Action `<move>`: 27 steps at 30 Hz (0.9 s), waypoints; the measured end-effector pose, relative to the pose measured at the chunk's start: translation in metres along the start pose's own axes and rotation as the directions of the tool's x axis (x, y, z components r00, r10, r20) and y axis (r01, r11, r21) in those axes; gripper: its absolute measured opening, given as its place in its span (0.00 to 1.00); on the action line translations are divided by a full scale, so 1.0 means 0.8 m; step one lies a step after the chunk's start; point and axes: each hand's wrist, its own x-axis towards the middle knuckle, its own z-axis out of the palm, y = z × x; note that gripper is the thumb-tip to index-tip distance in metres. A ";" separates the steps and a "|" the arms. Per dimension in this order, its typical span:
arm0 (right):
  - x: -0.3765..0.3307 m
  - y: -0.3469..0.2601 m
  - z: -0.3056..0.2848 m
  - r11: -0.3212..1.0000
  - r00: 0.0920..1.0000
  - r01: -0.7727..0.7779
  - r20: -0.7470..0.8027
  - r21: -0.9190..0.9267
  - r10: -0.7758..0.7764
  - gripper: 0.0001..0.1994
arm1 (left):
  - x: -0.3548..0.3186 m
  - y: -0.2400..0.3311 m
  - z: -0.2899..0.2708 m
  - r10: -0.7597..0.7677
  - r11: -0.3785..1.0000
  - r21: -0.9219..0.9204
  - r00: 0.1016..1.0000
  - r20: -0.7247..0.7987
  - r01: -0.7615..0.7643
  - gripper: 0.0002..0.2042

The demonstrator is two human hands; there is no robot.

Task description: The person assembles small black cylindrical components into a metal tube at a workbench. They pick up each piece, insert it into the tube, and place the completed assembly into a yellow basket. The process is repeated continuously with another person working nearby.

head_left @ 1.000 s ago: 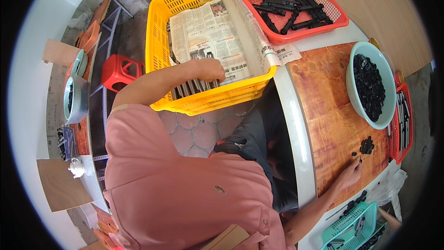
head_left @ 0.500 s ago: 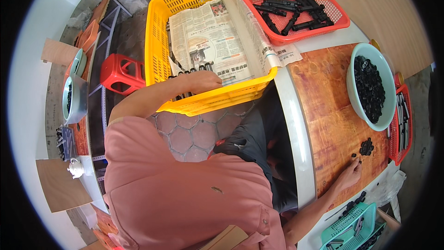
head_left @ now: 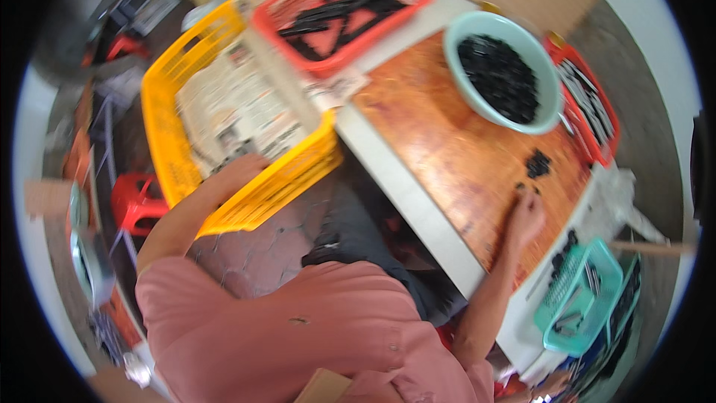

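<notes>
My left hand [head_left: 242, 175] reaches over the near wall of a yellow plastic crate [head_left: 224, 218]; blur and the angle hide its fingers. Newspaper [head_left: 250, 104] lines the crate. On the orange-brown board my right hand [head_left: 527, 216] has its fingers closed, their tips at a small black part. Another small black part [head_left: 520, 186] lies beside the fingertips. Just beyond them is a cluster of small black parts [head_left: 538, 164]. A pale green bowl [head_left: 550, 93] farther back holds many similar black parts.
A red basket [head_left: 328, 67] of black tubes stands behind the board [head_left: 425, 149]. Another red basket [head_left: 605, 113] with silvery rods sits beyond the bowl. At the near right is a green basket [head_left: 574, 313] with a few rods. A red stool [head_left: 138, 201] stands left of the crate.
The whole view has swung to the right and blurred, so the crate, board and bowl appear farther left. Both hands stay about where they were relative to the crate and the black parts.
</notes>
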 end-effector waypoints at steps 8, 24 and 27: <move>-0.006 -0.011 -0.002 0.997 0.997 -0.052 -0.063 0.048 0.055 0.14 | 0.013 0.016 -0.017 -0.199 0.974 -0.099 0.979 0.047 0.203 0.16; -0.010 -0.011 -0.009 0.986 0.992 -0.012 -0.121 0.165 0.032 0.12 | 0.062 0.038 -0.011 -0.479 0.728 -0.505 0.871 0.112 0.464 0.15; -0.009 -0.012 -0.023 0.965 0.994 -0.099 -0.009 0.242 0.105 0.12 | 0.067 0.047 -0.007 -0.544 0.585 -0.630 0.823 0.163 0.511 0.14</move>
